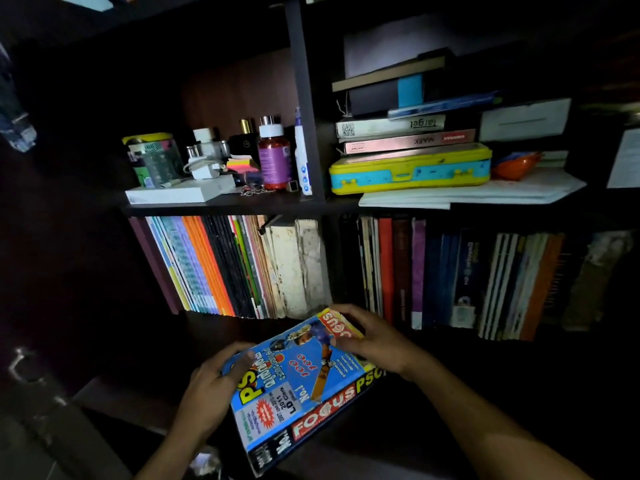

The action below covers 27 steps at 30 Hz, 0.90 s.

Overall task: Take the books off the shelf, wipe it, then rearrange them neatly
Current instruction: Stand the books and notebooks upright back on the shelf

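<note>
Both hands are gripping the blue book point(304, 386) just below the lower shelf point(225, 209): left hand point(211, 386) w/ fingers curled on its near-left edge, right hand point(370, 337) on the far corner. Prob. best keeping it level w/ both grips while moving it; dim light is hiding where it's going.

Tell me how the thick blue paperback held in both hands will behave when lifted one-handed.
The thick blue paperback book looks heavy for its size, given its deep spine. Its soft glossy cover may flex and slip, so the left hand and right hand gripping opposite edges seems wise.
</note>
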### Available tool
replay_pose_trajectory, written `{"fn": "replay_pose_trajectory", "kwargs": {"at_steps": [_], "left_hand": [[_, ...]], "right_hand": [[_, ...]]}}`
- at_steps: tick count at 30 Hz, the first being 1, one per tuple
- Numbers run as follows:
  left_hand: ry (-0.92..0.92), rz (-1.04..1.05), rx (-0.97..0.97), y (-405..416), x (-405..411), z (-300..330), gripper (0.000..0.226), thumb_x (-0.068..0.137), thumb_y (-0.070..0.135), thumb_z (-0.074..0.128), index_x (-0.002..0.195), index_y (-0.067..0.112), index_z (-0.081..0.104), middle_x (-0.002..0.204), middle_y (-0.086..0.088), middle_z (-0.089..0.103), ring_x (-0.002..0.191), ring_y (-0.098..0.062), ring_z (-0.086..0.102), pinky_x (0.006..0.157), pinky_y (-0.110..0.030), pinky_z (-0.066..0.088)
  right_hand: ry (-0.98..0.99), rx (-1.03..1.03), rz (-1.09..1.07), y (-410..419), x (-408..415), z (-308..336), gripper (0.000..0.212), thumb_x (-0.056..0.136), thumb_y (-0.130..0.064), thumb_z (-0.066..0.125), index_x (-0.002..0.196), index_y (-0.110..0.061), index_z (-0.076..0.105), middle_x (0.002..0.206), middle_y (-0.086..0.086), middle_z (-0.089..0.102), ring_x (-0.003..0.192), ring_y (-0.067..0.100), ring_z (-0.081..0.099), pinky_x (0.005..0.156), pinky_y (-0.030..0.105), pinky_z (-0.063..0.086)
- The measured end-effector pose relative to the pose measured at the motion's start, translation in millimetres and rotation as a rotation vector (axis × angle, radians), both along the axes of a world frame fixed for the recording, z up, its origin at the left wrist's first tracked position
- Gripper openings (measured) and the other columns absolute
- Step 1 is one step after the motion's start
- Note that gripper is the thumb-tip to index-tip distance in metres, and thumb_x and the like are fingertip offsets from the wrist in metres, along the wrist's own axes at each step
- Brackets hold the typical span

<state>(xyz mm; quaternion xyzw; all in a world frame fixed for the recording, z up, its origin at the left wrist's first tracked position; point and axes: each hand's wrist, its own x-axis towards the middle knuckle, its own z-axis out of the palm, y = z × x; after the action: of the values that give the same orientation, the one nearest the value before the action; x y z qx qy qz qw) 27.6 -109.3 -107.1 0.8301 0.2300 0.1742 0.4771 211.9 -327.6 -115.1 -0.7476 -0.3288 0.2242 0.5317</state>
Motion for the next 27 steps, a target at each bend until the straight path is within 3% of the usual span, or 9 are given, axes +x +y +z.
{"fn": "replay_pose_trajectory", "kwargs": {"at_steps": [5, 10, 15, 18, 20, 23, 27], "left_hand": [[0.012, 0.046, -0.015, -9, -2, 3, 0.017, 0.1, 0.033, 0.059, 0.09, 0.043, 0.068, 0.078, -0.009, 0.077, 0.067, -0.028, 0.076, 0.073, -0.049, 0.061], [0.011, 0.163, 0.085, -24, 2, -7, 0.015, 0.101, 0.04, 0.059, 0.088, 0.035, 0.064, 0.072, 0.0, 0.076, 0.064, -0.017, 0.074, 0.069, -0.041, 0.059], [0.0, 0.194, 0.106, -30, 9, -6, 0.021, 0.102, 0.038, 0.058, 0.082, 0.035, 0.062, 0.072, -0.001, 0.076, 0.062, -0.016, 0.073, 0.06, -0.03, 0.053], [0.136, 0.09, 0.259, -18, 16, 7, 0.02, 0.102, 0.029, 0.061, 0.083, 0.032, 0.067, 0.077, 0.003, 0.075, 0.066, -0.003, 0.071, 0.062, -0.024, 0.052], [0.185, 0.033, 0.424, -11, 25, 23, 0.007, 0.098, 0.026, 0.067, 0.098, 0.032, 0.069, 0.091, 0.009, 0.074, 0.077, 0.0, 0.069, 0.07, -0.024, 0.054], [0.046, -0.007, 0.569, -18, 58, 57, 0.019, 0.094, 0.03, 0.07, 0.112, 0.032, 0.066, 0.102, 0.015, 0.068, 0.085, 0.001, 0.064, 0.072, -0.018, 0.048], [-0.131, -0.103, 0.488, -61, 120, 86, 0.028, 0.09, 0.042, 0.067, 0.111, 0.025, 0.068, 0.097, 0.009, 0.072, 0.085, -0.012, 0.068, 0.078, -0.03, 0.055]], "right_hand": [[-0.009, 0.067, -0.007, -6, -4, -3, 0.044, 0.095, -0.026, 0.07, 0.134, -0.04, 0.052, 0.114, -0.007, 0.068, 0.091, 0.013, 0.074, 0.076, 0.034, 0.062], [-0.17, -0.004, 0.045, -6, 9, 5, 0.046, 0.09, -0.032, 0.075, 0.131, -0.034, 0.054, 0.113, -0.009, 0.067, 0.093, 0.004, 0.068, 0.072, 0.015, 0.053], [-0.151, 0.011, 0.082, -9, 15, 2, 0.046, 0.086, -0.031, 0.08, 0.127, -0.03, 0.059, 0.112, -0.009, 0.07, 0.097, 0.006, 0.067, 0.072, 0.017, 0.05], [-0.19, -0.029, 0.091, -9, 17, 4, 0.038, 0.086, -0.034, 0.08, 0.118, -0.03, 0.061, 0.107, -0.009, 0.07, 0.094, 0.006, 0.068, 0.069, 0.02, 0.051], [-0.24, -0.049, 0.069, -8, 21, 5, 0.028, 0.086, -0.038, 0.079, 0.106, -0.028, 0.062, 0.101, -0.007, 0.071, 0.09, 0.009, 0.07, 0.069, 0.028, 0.055], [-0.35, -0.063, -0.008, -4, 23, 1, 0.022, 0.088, -0.043, 0.074, 0.091, -0.029, 0.059, 0.091, -0.006, 0.068, 0.083, 0.012, 0.068, 0.068, 0.031, 0.052], [-0.362, -0.008, -0.143, -2, 23, -3, 0.019, 0.09, -0.041, 0.072, 0.089, -0.027, 0.058, 0.088, -0.009, 0.068, 0.079, 0.005, 0.067, 0.064, 0.025, 0.049]]}}
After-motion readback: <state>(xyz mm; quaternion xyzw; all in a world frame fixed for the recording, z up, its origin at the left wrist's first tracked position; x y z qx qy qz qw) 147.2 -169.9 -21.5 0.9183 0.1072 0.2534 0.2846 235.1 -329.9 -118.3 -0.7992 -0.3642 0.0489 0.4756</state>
